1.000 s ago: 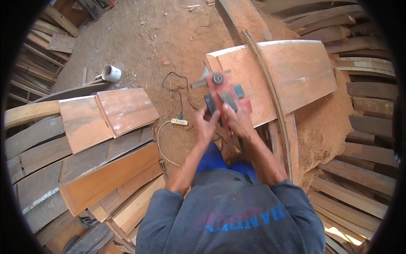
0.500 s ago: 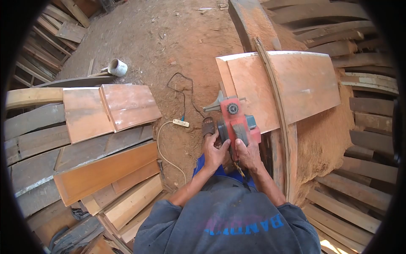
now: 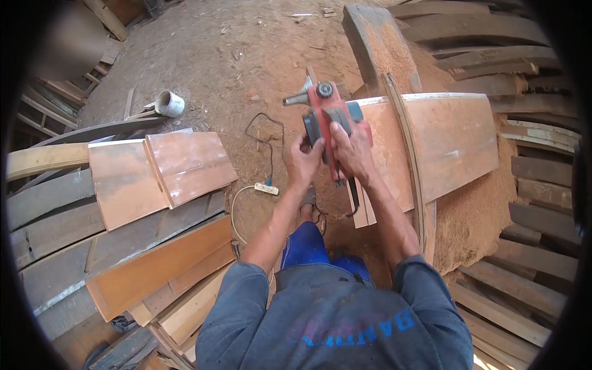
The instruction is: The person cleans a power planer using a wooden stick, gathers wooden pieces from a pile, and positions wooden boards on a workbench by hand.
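Observation:
A red electric planer (image 3: 324, 111) with a black knob and a grey side fence is held out in front of me, at the left edge of a reddish wooden panel (image 3: 453, 132). My right hand (image 3: 353, 149) is wrapped round its rear handle. My left hand (image 3: 304, 161) grips the dark part on the planer's left side, thumb against the body. From the rear of the tool a black cord (image 3: 356, 200) hangs down. The panel lies across a beam, with a long narrow wooden strip (image 3: 404, 142) over its top. The planer's underside is hidden.
Sawdust (image 3: 472, 228) is heaped beside the panel. Stacked boards (image 3: 542, 179) line the right. More panels (image 3: 191, 163) lie on boards at left, near a white bucket (image 3: 169, 104). A power strip (image 3: 266, 189) with cables lies on the dirt floor.
Both hands have moved the planer forward and slightly left along the panel's left edge. The panel's near left corner now shows. My arms are stretched further out.

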